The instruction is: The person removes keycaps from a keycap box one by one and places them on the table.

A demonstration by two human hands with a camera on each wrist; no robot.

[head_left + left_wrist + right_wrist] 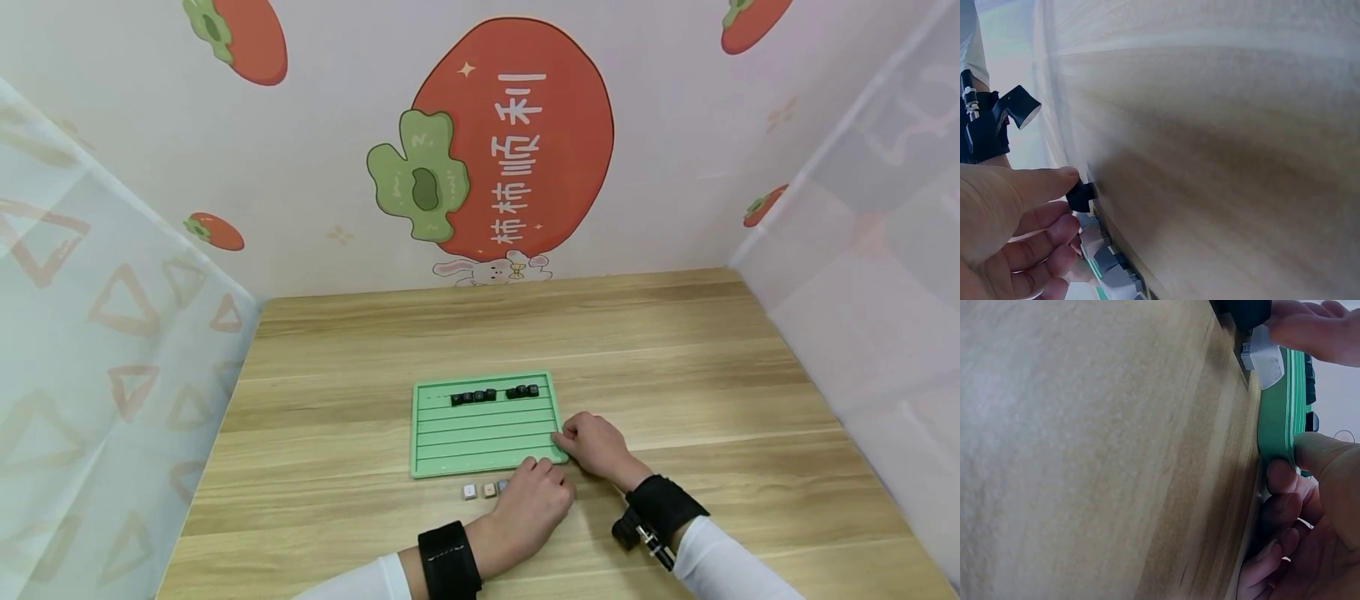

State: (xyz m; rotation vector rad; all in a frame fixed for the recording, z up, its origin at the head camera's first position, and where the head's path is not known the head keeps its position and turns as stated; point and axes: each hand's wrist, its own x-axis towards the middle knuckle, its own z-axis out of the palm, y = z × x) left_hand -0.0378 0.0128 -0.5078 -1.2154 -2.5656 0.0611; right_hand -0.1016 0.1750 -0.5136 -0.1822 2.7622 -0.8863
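My left hand (528,507) pinches a black keycap (1080,196) between thumb and fingers, low over the table in front of the green board. My right hand (600,446) grips the near right corner of the green board (480,454), thumb on its rim and fingers curled against its side. On the board's top line stand black keycaps (478,397) in two short groups with a gap between them. Pale keycaps (469,492) lie in a row along the board's near edge, partly hidden by the left hand. A whitish keycap (1266,359) shows beside the board in the right wrist view.
The wooden table (315,500) extends around the board on all sides. A white back wall (315,150) with printed persimmons rises behind it, and pale curtains (90,350) hang on both sides. Both wrists wear black straps (448,560) with cameras.
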